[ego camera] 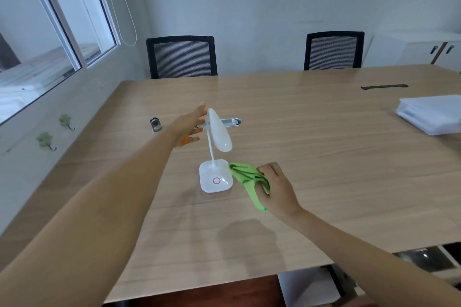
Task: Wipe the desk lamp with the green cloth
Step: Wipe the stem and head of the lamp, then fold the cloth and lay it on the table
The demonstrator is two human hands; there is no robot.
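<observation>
A white desk lamp (216, 180) stands on the wooden table (311, 157), with a square base bearing a pink ring, a thin bent neck and an oval head tilted up. My left hand (192, 124) is behind the lamp head, fingers spread and touching its back edge. My right hand (277, 185) grips a bunched green cloth (249, 179) just right of the base. The cloth's tip touches the base's right edge.
A small metal object (155, 124) and an oval metal cable port (230, 121) lie beyond the lamp. White folders (431, 113) sit at the right edge. Two black mesh chairs (181, 57) stand at the far side. A window wall with hooks runs along the left.
</observation>
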